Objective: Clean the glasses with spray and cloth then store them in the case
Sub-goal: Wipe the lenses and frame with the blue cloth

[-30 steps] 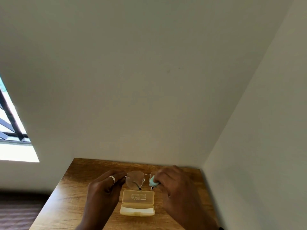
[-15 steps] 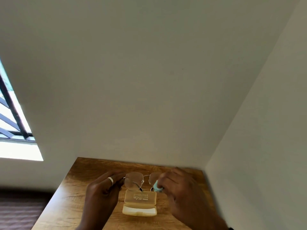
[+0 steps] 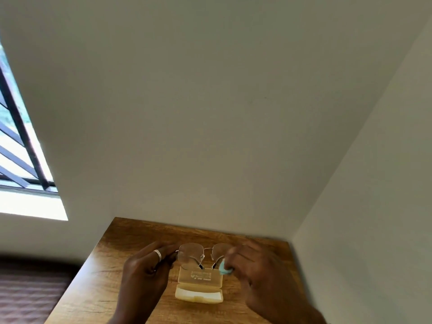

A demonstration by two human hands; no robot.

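Thin-framed glasses (image 3: 190, 253) are held above the wooden table (image 3: 105, 277), lenses upright and facing me. My left hand (image 3: 145, 272), with a ring on one finger, grips the left end of the frame. My right hand (image 3: 254, 270) pinches a small light-blue cloth (image 3: 225, 270) against the lower part of the right lens, which its fingers partly cover. A pale yellow glasses case (image 3: 199, 286) lies open on the table just below the glasses, between my hands. No spray bottle is in view.
The table stands in a corner, with white walls behind it and to the right. A barred window (image 3: 16, 146) is at the left. A dark brown patterned surface (image 3: 28, 298) lies beside the table's left edge.
The view has tilted slightly, so hands and case sit a little lower and to the right. My right hand shifted the cloth down on the right lens. My left hand keeps its grip.
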